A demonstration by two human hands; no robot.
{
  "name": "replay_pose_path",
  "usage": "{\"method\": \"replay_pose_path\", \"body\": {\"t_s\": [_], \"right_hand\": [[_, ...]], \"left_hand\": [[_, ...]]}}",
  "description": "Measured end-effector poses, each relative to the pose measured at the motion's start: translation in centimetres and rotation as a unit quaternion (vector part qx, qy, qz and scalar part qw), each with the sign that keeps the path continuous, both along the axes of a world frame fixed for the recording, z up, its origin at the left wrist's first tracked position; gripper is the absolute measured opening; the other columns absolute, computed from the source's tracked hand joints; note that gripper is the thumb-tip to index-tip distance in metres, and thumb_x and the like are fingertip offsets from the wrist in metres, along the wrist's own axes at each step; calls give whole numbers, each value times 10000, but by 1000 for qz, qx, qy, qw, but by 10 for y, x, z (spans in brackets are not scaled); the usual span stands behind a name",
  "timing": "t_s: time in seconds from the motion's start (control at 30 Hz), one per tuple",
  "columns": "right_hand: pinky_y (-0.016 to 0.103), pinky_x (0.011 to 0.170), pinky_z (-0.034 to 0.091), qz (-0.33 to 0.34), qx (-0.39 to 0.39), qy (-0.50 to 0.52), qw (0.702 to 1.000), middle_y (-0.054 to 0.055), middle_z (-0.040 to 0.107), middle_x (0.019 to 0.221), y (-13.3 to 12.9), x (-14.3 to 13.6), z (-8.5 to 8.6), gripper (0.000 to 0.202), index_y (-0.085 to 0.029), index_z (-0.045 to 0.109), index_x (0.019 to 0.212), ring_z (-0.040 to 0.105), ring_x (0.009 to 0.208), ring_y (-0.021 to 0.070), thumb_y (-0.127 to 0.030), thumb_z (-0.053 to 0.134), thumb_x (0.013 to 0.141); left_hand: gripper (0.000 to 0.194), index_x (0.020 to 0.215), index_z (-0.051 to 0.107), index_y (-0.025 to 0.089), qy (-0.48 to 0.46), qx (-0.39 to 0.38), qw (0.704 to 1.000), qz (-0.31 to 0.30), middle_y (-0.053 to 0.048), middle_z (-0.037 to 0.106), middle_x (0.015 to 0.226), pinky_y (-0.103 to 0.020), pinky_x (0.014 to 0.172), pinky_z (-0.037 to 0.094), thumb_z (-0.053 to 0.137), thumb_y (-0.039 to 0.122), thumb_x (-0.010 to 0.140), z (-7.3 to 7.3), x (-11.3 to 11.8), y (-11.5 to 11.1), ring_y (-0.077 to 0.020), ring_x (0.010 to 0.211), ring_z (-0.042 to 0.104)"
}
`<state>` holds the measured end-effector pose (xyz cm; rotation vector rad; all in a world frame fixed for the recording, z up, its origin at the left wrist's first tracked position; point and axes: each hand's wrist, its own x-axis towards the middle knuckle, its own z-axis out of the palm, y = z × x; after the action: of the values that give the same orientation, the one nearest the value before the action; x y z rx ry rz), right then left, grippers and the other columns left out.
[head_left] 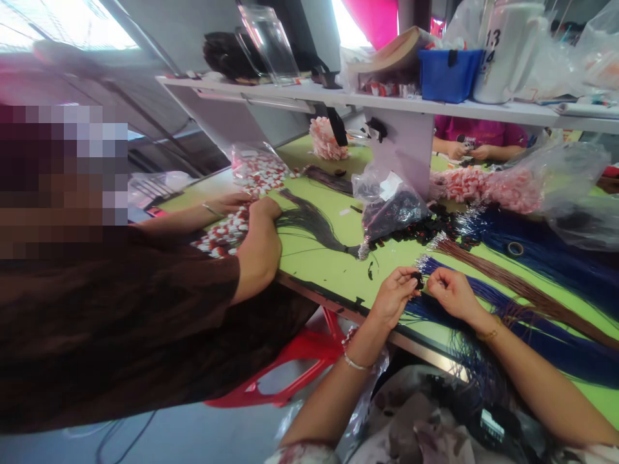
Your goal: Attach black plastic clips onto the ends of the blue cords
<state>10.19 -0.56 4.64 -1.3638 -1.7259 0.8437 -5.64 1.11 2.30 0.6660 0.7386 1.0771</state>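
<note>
Over the table's front edge, my left hand (394,293) pinches a small black connector housing (418,280) between thumb and fingers. Close beside it on the right, my right hand (452,293) has its fingers closed; whatever is between them is too small to make out. Under and around both hands lie blue wires (488,293) with silvery terminals at their tips. A bundle of brown wires (503,277) runs alongside. Just behind is a heap of loose black connector housings (438,222), next to a clear plastic bag (394,206) of dark pieces.
At left a co-worker's arm (258,248) reaches over red-and-white pieces (225,232) and grey wires (319,225). Another person's hands (467,151) work across the table. A shelf (367,100) holds a blue bin (449,74) and a white jug (505,51). A red stool (290,361) stands below.
</note>
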Motion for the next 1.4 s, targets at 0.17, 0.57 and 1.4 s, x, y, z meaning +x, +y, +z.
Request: {"method": "replay_pose_path", "body": {"t_s": [0.17, 0.57, 1.4], "right_hand": [[194, 517, 324, 12, 29, -26, 999, -32, 496, 568, 0, -1, -4, 177, -170, 503, 628, 400, 512, 81, -239, 493, 791], [216, 523, 287, 53, 57, -137, 987, -18, 538, 569, -6, -7, -19, 169, -173, 533, 644, 438, 515, 98, -189, 490, 807], [236, 598, 346, -43, 61, -276, 958, 23, 613, 712, 56, 43, -15, 112, -174, 554, 797, 526, 618, 142, -211, 451, 817]], "left_hand": [[372, 867, 630, 135, 32, 21, 999, 11, -8, 606, 756, -197, 590, 467, 819, 240, 564, -1, 6, -4, -78, 630, 557], [319, 853, 629, 135, 91, 13, 995, 26, 6, 591, 706, -199, 577, 425, 783, 240, 593, -17, -2, -14, -67, 574, 533], [333, 878, 624, 141, -45, -45, 998, -21, -26, 606, 760, -221, 637, 433, 788, 231, 603, -31, 26, 3, -107, 692, 567]]}}
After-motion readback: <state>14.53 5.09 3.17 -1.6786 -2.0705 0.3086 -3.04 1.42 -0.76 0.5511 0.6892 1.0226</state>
